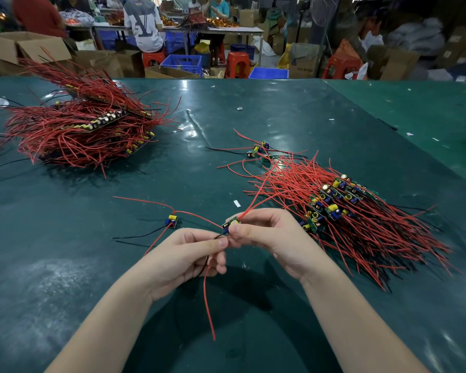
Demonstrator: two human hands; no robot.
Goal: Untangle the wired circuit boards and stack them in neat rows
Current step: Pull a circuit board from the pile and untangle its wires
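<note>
The right hand [269, 235] pinched a small circuit board [231, 224] above the green table [253, 109]; the left hand [183, 254] gripped its red and black wires [209, 292] just beside it; another board [172, 220] lay near the left hand; a loose pile [342, 205] lay right, a stacked heap [84, 125] far left.

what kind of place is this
Probably an electronics assembly workshop: piles of wired circuit boards on a green work table, cardboard boxes and seated workers behind.

Stack [78, 127] left — pile [342, 205] right.
</note>
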